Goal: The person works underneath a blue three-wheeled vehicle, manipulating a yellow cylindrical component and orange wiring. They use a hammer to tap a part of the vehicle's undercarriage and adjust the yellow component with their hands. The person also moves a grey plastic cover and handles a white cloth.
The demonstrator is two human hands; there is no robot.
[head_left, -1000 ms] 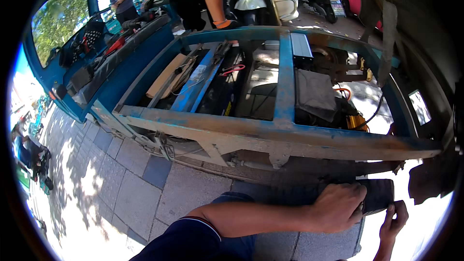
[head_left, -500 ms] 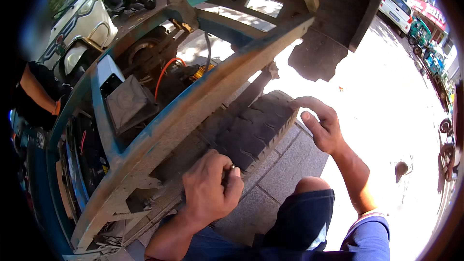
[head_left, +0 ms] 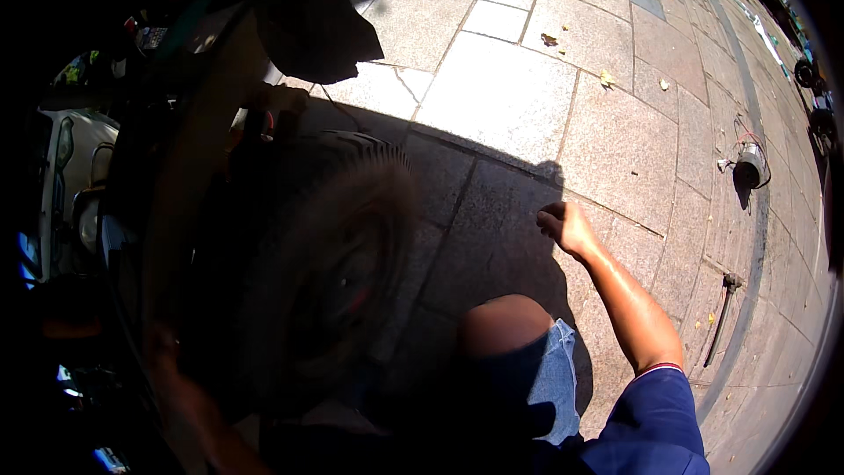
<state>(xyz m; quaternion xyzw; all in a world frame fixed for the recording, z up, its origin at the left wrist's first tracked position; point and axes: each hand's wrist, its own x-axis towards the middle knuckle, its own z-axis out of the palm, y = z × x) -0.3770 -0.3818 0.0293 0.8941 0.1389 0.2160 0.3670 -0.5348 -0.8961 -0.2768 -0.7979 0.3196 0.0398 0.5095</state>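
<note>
A black-treaded wheel (head_left: 400, 171) stands in deep shade at the left, its side blurred and faintly red near the middle. My left hand (head_left: 167, 365) is at the wheel's left, dark and smeared; its fingers and anything in them cannot be made out. Over the paving to the right of the wheel, my right hand (head_left: 567, 227) is apart from it. Its fingers are curled in, and nothing shows in them. The vehicle frame around the wheel is nearly lost in darkness.
A dark flap (head_left: 321, 26) hangs above the wheel. On the stone paving (head_left: 501, 79) at the right lie a cylindrical, motor-like part (head_left: 750, 167) with red wires and a long metal bar tool (head_left: 721, 321) with a crosswise head. A light-coloured vehicle (head_left: 79, 158) stands at far left.
The view has swung to the right and darkened over the vehicle. My right hand has left the tyre's tread and its fingers have curled. My left hand now appears farther left, blurred.
</note>
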